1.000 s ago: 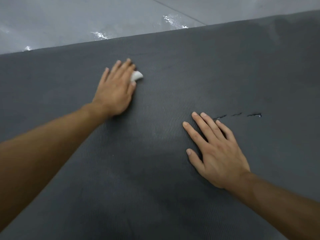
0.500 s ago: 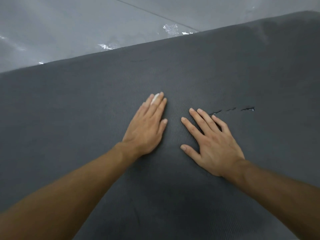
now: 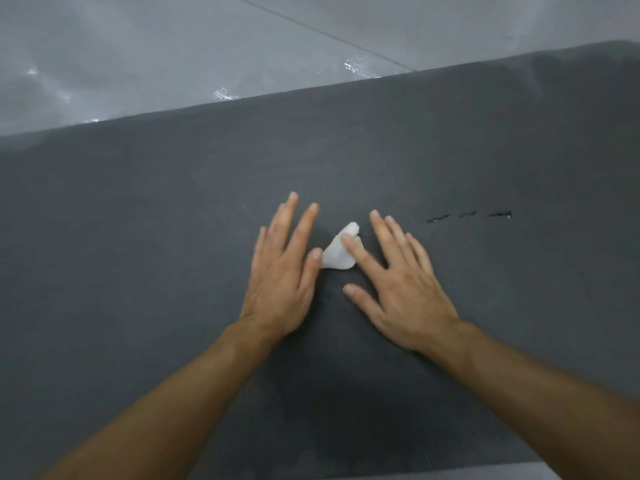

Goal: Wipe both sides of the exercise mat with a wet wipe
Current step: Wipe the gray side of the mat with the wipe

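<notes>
- Progress looks to us like mid-course: the dark grey mat (image 3: 173, 237) lies flat on the glossy grey floor (image 3: 138, 57) with one face up. We cannot tell whether this is the first face or the second.
- Our wipe (image 3: 336, 259), a small crumpled white wad, sits on the mat about midway between its far edge and its near edge, between our two hands.
- Our left hand (image 3: 282, 275) lies palm down just left of the wipe. Its fingers (image 3: 304, 225) are straight and spread and grip nothing, and the thumb tip touches the wipe's left side.
- Our right hand (image 3: 403, 292) lies palm down just right of the wipe. Its fingers are also straight and spread, and the forefinger rests on top of the wipe without pinching it.
- Three short slits (image 3: 467, 215) mark the mat beyond our right fingertips, toward the right edge.
- No clear streaks show which parts are already clean, so we cannot say how much of this face is done. We judge that more strokes are needed here. If the underside is unwiped, turning the mat over also remains.
</notes>
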A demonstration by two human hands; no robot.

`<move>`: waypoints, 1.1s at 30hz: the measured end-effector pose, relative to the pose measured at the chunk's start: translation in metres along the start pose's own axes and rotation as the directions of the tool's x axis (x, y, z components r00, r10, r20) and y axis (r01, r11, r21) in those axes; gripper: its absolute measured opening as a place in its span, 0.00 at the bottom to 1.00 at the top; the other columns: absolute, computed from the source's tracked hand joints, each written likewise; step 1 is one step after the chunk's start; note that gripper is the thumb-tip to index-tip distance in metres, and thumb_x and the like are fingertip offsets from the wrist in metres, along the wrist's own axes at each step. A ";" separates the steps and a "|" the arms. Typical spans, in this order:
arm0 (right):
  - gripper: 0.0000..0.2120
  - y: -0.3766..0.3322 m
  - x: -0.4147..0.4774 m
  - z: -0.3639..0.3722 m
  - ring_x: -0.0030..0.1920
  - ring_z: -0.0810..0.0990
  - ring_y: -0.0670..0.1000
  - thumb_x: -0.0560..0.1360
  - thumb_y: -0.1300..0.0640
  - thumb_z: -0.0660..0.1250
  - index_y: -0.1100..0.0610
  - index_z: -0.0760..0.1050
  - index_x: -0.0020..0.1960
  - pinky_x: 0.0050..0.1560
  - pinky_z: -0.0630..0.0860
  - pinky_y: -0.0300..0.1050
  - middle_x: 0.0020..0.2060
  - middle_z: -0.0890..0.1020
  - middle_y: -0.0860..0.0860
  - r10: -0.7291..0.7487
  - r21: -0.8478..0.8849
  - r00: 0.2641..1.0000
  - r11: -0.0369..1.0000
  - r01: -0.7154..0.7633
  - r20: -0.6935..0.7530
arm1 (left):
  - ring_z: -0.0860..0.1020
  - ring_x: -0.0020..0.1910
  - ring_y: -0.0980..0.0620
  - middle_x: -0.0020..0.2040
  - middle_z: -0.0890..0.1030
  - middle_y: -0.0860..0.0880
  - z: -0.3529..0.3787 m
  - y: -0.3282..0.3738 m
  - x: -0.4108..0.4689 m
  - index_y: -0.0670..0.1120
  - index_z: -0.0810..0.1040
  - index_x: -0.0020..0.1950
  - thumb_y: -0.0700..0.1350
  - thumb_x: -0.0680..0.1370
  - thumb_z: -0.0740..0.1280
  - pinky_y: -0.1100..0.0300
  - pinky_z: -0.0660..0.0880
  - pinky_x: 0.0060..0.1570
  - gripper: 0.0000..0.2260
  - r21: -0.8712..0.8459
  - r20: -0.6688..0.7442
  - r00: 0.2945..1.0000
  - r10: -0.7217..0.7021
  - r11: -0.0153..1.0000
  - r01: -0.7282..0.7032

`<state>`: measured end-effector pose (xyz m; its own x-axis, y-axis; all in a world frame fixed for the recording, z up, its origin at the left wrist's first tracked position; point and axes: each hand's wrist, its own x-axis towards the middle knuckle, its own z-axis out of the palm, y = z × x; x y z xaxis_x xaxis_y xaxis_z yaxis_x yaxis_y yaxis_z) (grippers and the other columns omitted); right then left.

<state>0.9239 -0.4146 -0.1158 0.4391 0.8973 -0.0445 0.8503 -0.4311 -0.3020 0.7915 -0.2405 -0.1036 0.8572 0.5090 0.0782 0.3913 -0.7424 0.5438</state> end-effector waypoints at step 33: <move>0.37 -0.043 -0.057 0.015 0.84 0.42 0.51 0.85 0.33 0.48 0.57 0.53 0.85 0.80 0.49 0.53 0.85 0.46 0.52 -0.238 -0.092 0.954 0.962 0.257 0.181 | 0.46 0.84 0.52 0.85 0.51 0.52 0.002 -0.047 -0.025 0.51 0.56 0.84 0.59 0.85 0.46 0.46 0.49 0.82 0.28 0.388 0.003 0.987 -0.163 0.909 0.149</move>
<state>0.8577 -0.4453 -0.1148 0.1647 0.9759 -0.1428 0.9574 -0.1930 -0.2149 0.7521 -0.2194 -0.1324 0.7830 0.6219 -0.0143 0.6136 -0.7684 0.1817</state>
